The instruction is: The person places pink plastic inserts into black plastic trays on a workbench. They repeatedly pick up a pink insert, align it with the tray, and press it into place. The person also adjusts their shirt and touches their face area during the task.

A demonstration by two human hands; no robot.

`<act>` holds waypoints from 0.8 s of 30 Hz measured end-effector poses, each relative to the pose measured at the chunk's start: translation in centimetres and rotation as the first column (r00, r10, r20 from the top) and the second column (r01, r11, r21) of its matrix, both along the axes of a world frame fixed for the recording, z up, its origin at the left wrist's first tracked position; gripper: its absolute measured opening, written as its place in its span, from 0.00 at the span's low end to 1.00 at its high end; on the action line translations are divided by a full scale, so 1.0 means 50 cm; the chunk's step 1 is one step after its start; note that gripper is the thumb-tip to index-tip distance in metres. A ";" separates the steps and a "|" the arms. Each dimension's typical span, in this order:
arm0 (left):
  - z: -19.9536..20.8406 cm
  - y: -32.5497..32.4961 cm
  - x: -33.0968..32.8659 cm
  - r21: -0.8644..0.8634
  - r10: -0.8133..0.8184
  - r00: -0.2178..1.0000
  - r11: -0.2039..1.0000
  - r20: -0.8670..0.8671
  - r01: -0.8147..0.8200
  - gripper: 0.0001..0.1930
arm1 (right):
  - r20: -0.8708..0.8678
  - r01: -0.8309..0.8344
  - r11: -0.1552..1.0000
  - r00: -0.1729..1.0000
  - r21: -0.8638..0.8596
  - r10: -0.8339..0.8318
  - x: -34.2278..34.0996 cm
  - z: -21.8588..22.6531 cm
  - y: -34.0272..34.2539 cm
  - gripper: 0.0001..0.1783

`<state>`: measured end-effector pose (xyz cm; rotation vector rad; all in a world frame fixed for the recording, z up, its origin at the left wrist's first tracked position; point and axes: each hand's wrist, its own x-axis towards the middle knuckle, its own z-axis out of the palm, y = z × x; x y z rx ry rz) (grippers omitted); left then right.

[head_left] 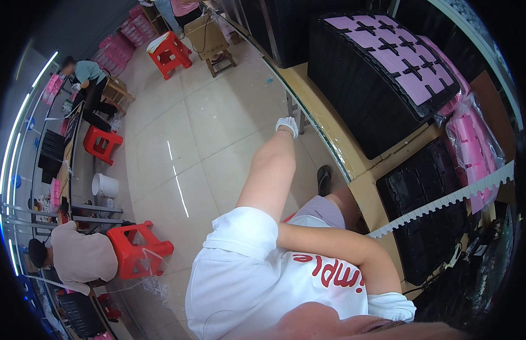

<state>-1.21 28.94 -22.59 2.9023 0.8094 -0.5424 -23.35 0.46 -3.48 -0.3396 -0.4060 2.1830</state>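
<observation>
Workshop bench (353, 164) | black tray (427, 209), white toothed strip (444, 201) across | hand state: cannot tell

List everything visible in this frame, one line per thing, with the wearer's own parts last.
black tray stack: one, pink inserts on top, workbench far right
black tray: one, black, bench near right
pink packets: a pile, in clear bags, right edge
white toothed strip: one, across the near tray
red stools: four, on the tiled floor
white bucket: one, left floor
seated people: two, at the left bench
cardboard box: one, brown, on a wooden stool
left hand: white glove, raised, holds nothing
right hand: not in view
</observation>
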 end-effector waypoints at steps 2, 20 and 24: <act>-0.023 0.021 -0.002 -0.003 0.037 0.999 0.999 0.016 -0.037 0.25 | 0.001 -0.007 1.000 1.000 0.003 0.007 -0.001 0.000 0.000 0.25; -0.009 0.065 0.047 -0.077 0.265 0.953 0.964 0.147 -0.256 0.25 | -0.047 0.020 1.000 0.999 0.008 -0.019 -0.009 -0.007 0.003 0.25; 0.024 0.076 0.083 -0.029 0.202 0.973 0.979 0.116 -0.200 0.20 | -0.002 0.137 0.990 0.991 0.036 -0.137 0.030 -0.017 0.019 0.26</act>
